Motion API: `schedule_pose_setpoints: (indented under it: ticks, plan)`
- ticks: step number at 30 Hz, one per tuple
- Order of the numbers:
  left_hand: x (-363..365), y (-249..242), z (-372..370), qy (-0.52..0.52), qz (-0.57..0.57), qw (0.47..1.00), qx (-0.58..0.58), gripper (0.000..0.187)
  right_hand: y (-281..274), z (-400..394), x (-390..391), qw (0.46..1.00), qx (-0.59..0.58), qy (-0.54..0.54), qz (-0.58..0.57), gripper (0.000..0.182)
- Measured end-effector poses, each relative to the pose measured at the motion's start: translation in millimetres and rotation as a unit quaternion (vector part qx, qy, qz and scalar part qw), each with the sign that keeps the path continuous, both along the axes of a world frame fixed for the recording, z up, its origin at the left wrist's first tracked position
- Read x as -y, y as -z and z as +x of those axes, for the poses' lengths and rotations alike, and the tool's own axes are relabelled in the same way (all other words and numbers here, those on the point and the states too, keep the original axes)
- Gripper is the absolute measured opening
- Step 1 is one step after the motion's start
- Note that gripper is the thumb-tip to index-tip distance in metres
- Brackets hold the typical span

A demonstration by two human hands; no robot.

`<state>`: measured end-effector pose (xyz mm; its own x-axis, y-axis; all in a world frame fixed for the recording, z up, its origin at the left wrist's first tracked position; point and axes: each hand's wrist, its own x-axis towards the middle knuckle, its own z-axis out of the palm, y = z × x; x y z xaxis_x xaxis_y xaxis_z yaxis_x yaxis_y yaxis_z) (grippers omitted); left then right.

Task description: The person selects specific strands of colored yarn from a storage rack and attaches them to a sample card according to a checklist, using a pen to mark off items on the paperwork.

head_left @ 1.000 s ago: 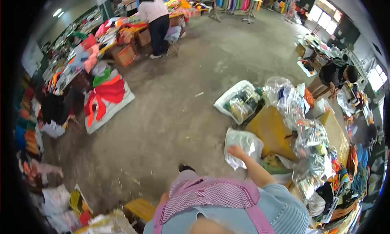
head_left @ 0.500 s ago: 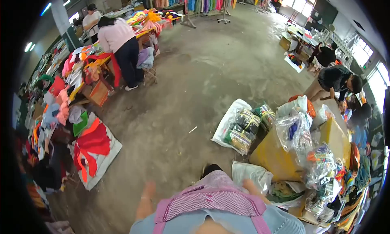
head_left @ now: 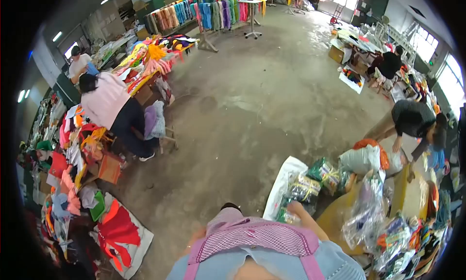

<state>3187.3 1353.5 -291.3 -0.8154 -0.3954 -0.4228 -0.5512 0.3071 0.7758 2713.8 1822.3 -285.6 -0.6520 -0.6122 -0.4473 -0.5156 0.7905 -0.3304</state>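
Note:
My right hand (head_left: 294, 209) swings out at my side and overlaps the bagged bundles (head_left: 305, 188) on the floor in this view; its fingers are blurred. On the other side, my left hand (head_left: 198, 233) is a smear beside the pink checked apron (head_left: 262, 236) I wear, partly hidden by it. Nothing shows in either hand. Those bundles are dark and green, wrapped in clear plastic with pale ties, lying on a white sheet (head_left: 277, 185). The dark tip of one shoe (head_left: 230, 205) pokes out beyond the apron.
Yellow sacks (head_left: 340, 204) and clear plastic bags (head_left: 364, 217) pile up at right, where a person (head_left: 412, 119) bends over. At left, red fabric (head_left: 119, 234) lies on a pale sheet. Another person (head_left: 109, 105) leans at a cluttered table. Racks of colourful yarn (head_left: 218, 15) stand behind.
My view has moved forward over the concrete floor, bringing the bagged bundles and racks closer. My right hand has swung forward, my left hand back toward the apron.

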Motion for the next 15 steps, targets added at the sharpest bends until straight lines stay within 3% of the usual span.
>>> schedule_pose_setpoints:
  ticks: [1,2,3,7,9,10,12,13,14,15]
  plan:
    - [19,8,-26,0.012,-0.024,0.999,-0.043,0.025,12,-64,59,0.96,-0.092,-0.264,0.025,0.021]
    - [42,16,-52,0.025,-0.05,0.995,-0.085,0.025,-79,-91,125,0.994,-0.007,-0.001,-0.113,0.027]
    - [65,22,-80,0.036,-0.076,0.989,-0.125,0.025,-54,-143,173,0.981,0.021,0.038,-0.188,0.021]
    - [133,38,-168,0.087,-0.156,0.949,-0.262,0.026,-123,-277,313,0.939,0.023,0.087,-0.332,0.023]
    - [189,38,-255,0.104,-0.179,0.928,-0.31,0.026,-141,-324,345,0.938,0.038,0.103,-0.328,0.024]
    - [207,43,-308,0.122,-0.198,0.932,-0.277,0.027,-142,-345,350,0.944,0.069,0.12,-0.301,0.022]
    - [235,47,-394,0.162,-0.228,0.94,-0.196,0.028,-81,-385,339,0.978,0.002,0.084,-0.191,0.02]
    - [258,47,-440,0.184,-0.246,0.939,-0.151,0.029,-77,-400,326,0.983,0.062,0.103,-0.138,0.02]
    - [311,48,-513,0.211,-0.223,0.934,0.182,0.03,-47,-414,304,0.979,0.102,0.111,-0.138,0.023]
    - [333,17,-585,0.078,-0.18,0.964,0.181,0.029,-24,-424,282,0.988,0.03,0.091,-0.12,0.021]
